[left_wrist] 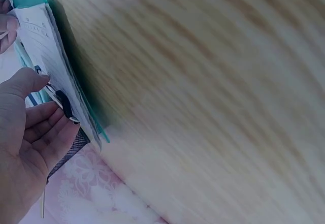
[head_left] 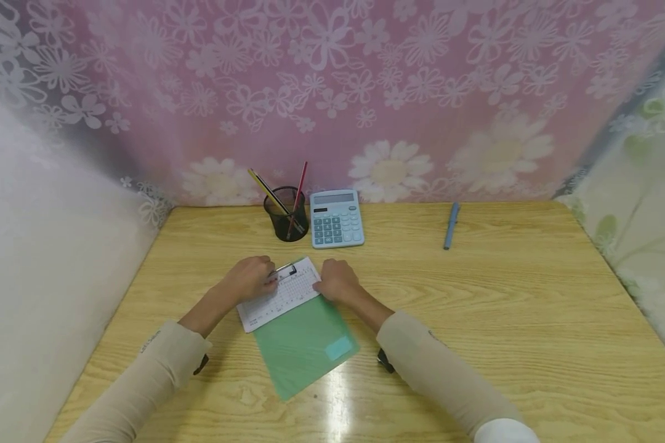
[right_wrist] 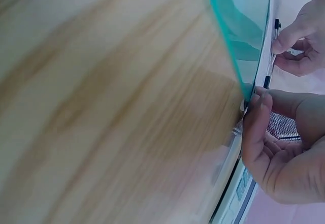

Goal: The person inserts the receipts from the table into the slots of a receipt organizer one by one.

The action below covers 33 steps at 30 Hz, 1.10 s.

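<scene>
A translucent green clipboard [head_left: 302,347] is tilted on the table in front of me. Across its upper part lies a small stack of white printed sheets [head_left: 271,309] with a grid on top. My left hand [head_left: 250,280] is at the metal clip [head_left: 289,269]; the left wrist view shows thumb and fingers pinching the clip by its black-tipped end [left_wrist: 63,103]. At the top right corner, my right hand [head_left: 338,280] pinches the sheets and board edge between thumb and fingers. In the right wrist view, the green board [right_wrist: 238,36] is raised off the wood there.
Behind the hands stand a black mesh pen cup [head_left: 286,223] with pencils and a light blue calculator [head_left: 337,219]. Farther right lies a blue pen [head_left: 451,226]. A floral curtain [head_left: 332,111] hangs along the table's back edge.
</scene>
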Motion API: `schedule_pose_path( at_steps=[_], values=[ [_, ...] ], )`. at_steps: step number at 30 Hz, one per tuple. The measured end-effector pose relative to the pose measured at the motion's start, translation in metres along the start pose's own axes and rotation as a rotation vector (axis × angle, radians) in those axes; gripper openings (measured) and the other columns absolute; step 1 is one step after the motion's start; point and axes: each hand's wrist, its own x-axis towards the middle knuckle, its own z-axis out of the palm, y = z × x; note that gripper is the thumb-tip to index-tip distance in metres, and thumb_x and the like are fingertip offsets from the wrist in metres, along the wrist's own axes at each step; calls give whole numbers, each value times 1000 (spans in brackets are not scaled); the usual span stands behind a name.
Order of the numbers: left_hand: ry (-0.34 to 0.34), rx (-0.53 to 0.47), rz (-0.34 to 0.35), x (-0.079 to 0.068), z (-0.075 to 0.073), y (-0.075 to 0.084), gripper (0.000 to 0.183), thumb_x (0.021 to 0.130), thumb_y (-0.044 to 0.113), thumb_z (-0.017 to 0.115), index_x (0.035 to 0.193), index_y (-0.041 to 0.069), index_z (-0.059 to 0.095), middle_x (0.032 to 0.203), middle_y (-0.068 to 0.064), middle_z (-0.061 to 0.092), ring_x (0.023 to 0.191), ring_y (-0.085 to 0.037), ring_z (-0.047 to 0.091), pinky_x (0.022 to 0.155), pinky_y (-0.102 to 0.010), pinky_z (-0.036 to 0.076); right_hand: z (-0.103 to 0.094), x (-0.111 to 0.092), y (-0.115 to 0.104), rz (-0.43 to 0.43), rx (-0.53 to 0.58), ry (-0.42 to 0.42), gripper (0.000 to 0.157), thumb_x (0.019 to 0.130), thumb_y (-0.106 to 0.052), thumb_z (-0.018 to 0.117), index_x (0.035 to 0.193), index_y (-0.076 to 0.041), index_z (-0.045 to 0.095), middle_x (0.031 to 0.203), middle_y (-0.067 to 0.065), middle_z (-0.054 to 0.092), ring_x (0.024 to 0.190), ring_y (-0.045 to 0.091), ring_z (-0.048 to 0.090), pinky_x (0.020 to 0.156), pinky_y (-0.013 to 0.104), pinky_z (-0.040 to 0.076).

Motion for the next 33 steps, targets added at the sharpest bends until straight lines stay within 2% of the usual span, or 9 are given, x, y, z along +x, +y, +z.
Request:
schedule_pose_path(
  at_steps=[4, 7, 13, 17, 24, 30, 33],
  values=[
    [18, 2, 22, 5, -2, 4, 16, 83, 19, 67, 77, 5, 63, 73, -2, 56, 62, -11, 45, 57, -26, 42, -2, -2, 8, -6, -25, 32, 33, 87, -25, 66, 65, -10, 47, 58, -1, 43, 50, 11, 40, 45, 22, 29],
    [31, 9, 44, 12, 1, 9, 16, 84, 20, 67, 79, 5, 64, 75, -2, 57, 64, -12, 48, 59, -28, 45, -6, -4, 17, -18, 1, 43, 31, 86, -24, 66, 65, -10, 48, 57, -1, 43, 49, 11, 40, 45, 22, 28],
    [29, 37, 92, 35, 7, 27, 16, 85, 21, 67, 87, 5, 67, 81, -3, 61, 71, -14, 55, 67, -29, 50, -20, -13, 41, 1, 83, 52, 20, 85, -23, 67, 84, -6, 58, 70, 4, 57, 62, 16, 52, 53, 24, 36],
    [20, 53, 118, 52, 7, 43, 16, 87, 21, 66, 90, 5, 67, 85, -4, 62, 75, -15, 57, 71, -30, 51, -30, -20, 60, -8, 108, 51, 24, 85, -25, 66, 93, -4, 61, 72, 6, 60, 63, 17, 53, 54, 25, 37],
    [-14, 58, 131, 71, 2, 69, 18, 90, 23, 63, 97, 6, 67, 94, -4, 62, 83, -16, 57, 76, -29, 50, -48, -33, 92, -18, 118, 40, 30, 88, -29, 65, 104, -5, 60, 78, 5, 62, 65, 16, 52, 56, 26, 40],
    [-38, 115, 139, 84, 7, 80, 25, 93, 27, 59, 106, 7, 67, 105, -5, 64, 97, -16, 60, 84, -28, 50, -65, -44, 118, -25, 105, 61, 33, 90, -30, 63, 109, -3, 58, 84, 9, 64, 67, 18, 55, 57, 27, 43],
    [-46, 127, 130, 87, 10, 82, 26, 94, 28, 58, 108, 8, 67, 108, -4, 64, 98, -16, 60, 84, -27, 50, -74, -48, 130, -47, 101, 70, 36, 91, -30, 61, 111, -1, 58, 87, 11, 65, 67, 17, 56, 57, 28, 45]
  ],
)
